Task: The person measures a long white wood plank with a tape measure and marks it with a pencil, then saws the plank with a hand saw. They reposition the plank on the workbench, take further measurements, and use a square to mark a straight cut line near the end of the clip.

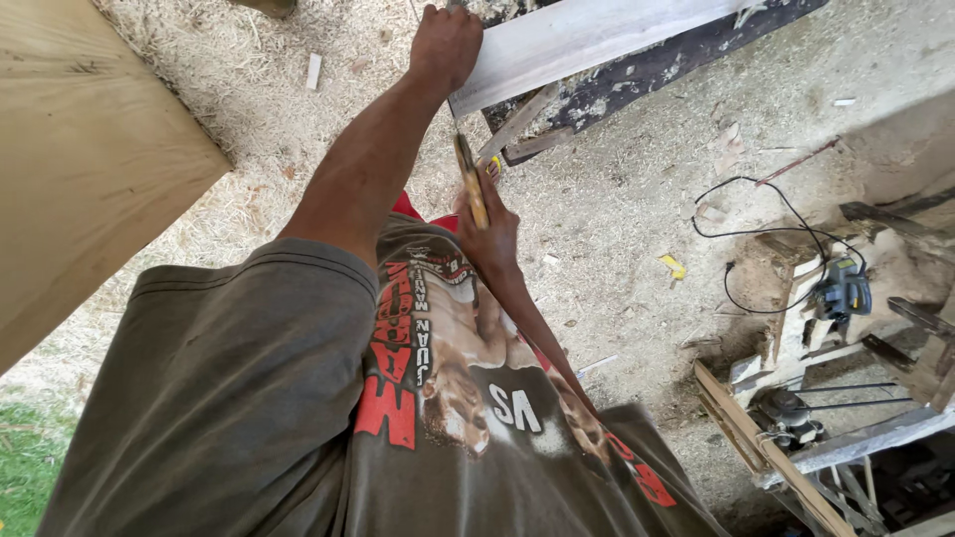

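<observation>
- Left hand (445, 45) at 12 o'clock, closed over the end edge of a pale plank (587, 35).
- Right hand (489, 234) grips a yellowish tool (470, 179) just under that edge.
- Open sawdust floor (617, 219) toward 3 o'clock; plywood sheet (80, 159) at 9.

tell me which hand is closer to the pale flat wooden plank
Left. The left hand grips the end of the pale flat wooden plank; the right hand sits below it, apart, holding a thin yellow stick-like tool.
</observation>
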